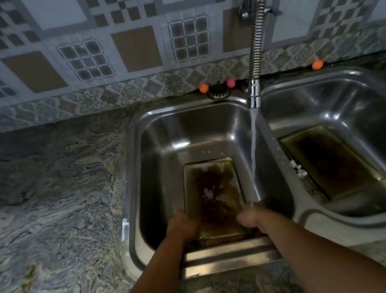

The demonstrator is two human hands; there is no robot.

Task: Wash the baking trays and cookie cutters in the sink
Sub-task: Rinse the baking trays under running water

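Both hands, left hand [182, 226] and right hand [252, 218], are grasping the near end of the stained tray [212, 191] with curled fingers. Judging by the stream [253, 155] hitting the right hand, shifting the tray rightward under it should be rinsing the grime better.

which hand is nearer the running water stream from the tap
Right. The right hand sits directly under the thin water stream, gripping the stained rectangular metal baking tray's right edge. The left hand grips its left edge, away from the stream.

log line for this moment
left hand grips tray | right hand grips tray under water | left basin | second tray right basin
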